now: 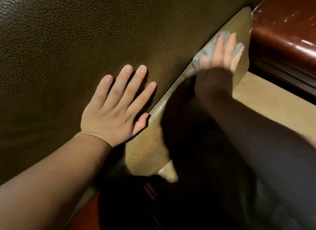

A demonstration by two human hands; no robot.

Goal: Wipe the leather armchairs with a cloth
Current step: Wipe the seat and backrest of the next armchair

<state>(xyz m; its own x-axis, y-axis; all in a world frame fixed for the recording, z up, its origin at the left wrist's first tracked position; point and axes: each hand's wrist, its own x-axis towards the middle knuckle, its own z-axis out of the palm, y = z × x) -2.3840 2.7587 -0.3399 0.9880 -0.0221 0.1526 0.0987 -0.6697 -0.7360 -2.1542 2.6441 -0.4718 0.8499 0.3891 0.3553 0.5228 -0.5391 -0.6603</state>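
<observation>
The olive-brown leather armchair (71,46) fills the view, its grained backrest on the left and its lighter seat cushion (148,144) running diagonally up to the right. My left hand (118,108) lies flat on the backrest with straight, spread fingers, the thumb at the seam. Farther up the cushion, my right hand (220,53) presses a grey-green cloth (207,49) onto the leather with straight fingers. That hand and the cloth are blurred. A dark sleeve covers my right forearm.
A glossy reddish-brown wooden armrest (283,33) borders the seat at the upper right. A pale tan strip (273,106) runs below it. Reddish wood (89,211) shows at the bottom edge. Deep shadow covers the lower middle.
</observation>
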